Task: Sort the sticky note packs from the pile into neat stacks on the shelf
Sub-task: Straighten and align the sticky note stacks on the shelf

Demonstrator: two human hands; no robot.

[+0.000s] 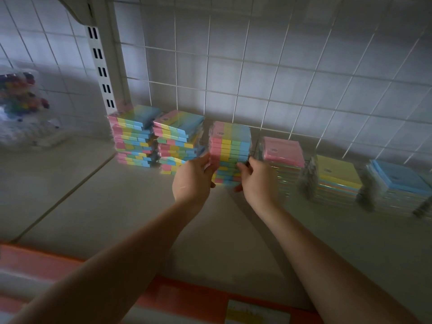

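A stack of striped sticky note packs (pixel 230 149), pink, yellow, green and blue, stands in the middle of the shelf (pixel 121 206). My left hand (pixel 194 178) grips its left side and my right hand (pixel 256 181) grips its right side, fingers curled round the lower packs. Two more striped stacks stand to the left, one at the far left (pixel 133 135) and an uneven one beside it (pixel 178 140). To the right stand a pink-topped stack (pixel 282 149), a yellow-topped stack (pixel 337 175) and a blue-topped stack (pixel 397 177).
A white wire grid (pixel 257 66) backs the shelf. A slotted upright (pixel 101 71) stands at the back left. A clear bag of coloured small items (pixel 21 99) lies at the far left. An orange shelf edge strip (pixel 187 293) runs along the front.
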